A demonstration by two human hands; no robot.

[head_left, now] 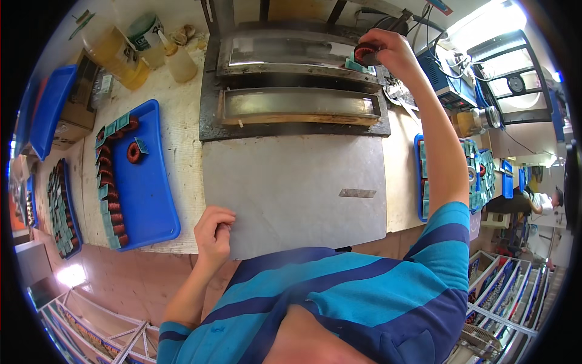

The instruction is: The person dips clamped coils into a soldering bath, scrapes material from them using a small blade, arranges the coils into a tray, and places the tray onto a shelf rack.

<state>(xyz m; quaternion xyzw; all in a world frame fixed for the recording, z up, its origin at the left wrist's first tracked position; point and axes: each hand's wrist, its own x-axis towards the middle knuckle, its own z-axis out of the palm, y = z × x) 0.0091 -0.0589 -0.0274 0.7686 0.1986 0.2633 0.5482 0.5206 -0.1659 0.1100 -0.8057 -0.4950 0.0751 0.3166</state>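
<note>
shirt (pixel 357 291): turquoise, broadly navy-striped | sleeves (pixel 447 227): short, striped alike | neckline (pixel 281 312): navy, open | forearms (pixel 445 145): bare

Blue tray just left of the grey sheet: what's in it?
Reddish wire coils with green pieces attached, in a row along its left side and far end, plus one separate coil near the far end. The blue tray floor beneath them is covered and can't be seen.
</note>
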